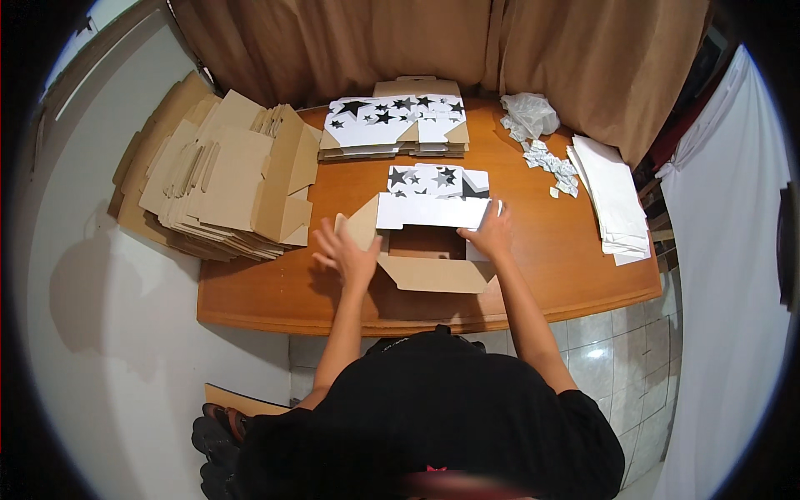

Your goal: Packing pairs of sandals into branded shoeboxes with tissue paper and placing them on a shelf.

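An opened cardboard box (437, 275), brown inside and white with black and grey stars outside, stands in front of me on the wooden table. Its flaps are spread, and the tabletop shows through its middle. My left hand (350, 257) is open at the box's left side, fingers spread beside the brown left flap (361, 221); whether it touches the flap I cannot tell. At the far right corner, my right hand (493, 232) grips the box's edge, thumb toward the inside and fingers outside. The star-printed lid panel (425, 178) extends away from me.
A tall pile of flat brown cardboard boxes (217, 175) leans at the left. Star-printed flat boxes (375, 133) are stacked at the back. To the right lie a clear plastic bag (531, 115), small white pieces (550, 165) and white paper sheets (608, 200). Brown curtains (350, 42) hang behind.
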`<action>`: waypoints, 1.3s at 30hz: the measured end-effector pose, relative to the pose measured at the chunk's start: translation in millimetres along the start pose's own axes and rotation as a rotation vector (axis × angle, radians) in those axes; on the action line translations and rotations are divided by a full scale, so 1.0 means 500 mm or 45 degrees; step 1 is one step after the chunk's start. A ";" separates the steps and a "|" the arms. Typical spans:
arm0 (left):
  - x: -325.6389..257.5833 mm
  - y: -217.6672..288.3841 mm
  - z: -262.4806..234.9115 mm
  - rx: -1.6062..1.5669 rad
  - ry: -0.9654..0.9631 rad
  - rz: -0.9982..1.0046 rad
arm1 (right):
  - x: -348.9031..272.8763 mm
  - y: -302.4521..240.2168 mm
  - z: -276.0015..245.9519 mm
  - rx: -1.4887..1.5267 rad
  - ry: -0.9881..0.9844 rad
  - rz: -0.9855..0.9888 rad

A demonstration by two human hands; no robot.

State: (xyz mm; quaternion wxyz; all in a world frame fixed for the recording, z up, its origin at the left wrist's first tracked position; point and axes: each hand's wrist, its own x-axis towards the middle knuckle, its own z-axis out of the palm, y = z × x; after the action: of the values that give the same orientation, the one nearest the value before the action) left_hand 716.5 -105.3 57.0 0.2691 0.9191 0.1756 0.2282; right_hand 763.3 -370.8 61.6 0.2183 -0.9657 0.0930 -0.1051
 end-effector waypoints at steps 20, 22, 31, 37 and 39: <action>-0.007 0.042 0.026 -0.285 -0.836 0.776 | 0.014 0.010 0.042 -0.219 -0.035 -0.088; -0.007 0.038 0.031 -0.280 -0.833 0.780 | 0.013 0.002 0.041 -0.225 -0.064 -0.082; 0.017 0.059 0.033 -0.139 -1.140 0.696 | 0.008 -0.006 0.033 -0.280 -0.067 -0.036; 0.018 0.056 -0.025 -0.269 -1.304 0.628 | 0.016 0.001 0.005 -0.065 -0.175 -0.040; 0.022 0.060 -0.051 -0.131 -1.466 0.590 | 0.025 0.021 0.017 0.068 -0.180 -0.065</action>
State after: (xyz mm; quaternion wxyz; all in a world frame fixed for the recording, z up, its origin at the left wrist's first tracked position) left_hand 718.8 -113.8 97.0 0.3079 0.8949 -0.2128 -0.2432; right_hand 776.0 -379.4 51.7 0.2471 -0.9667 0.0500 -0.0446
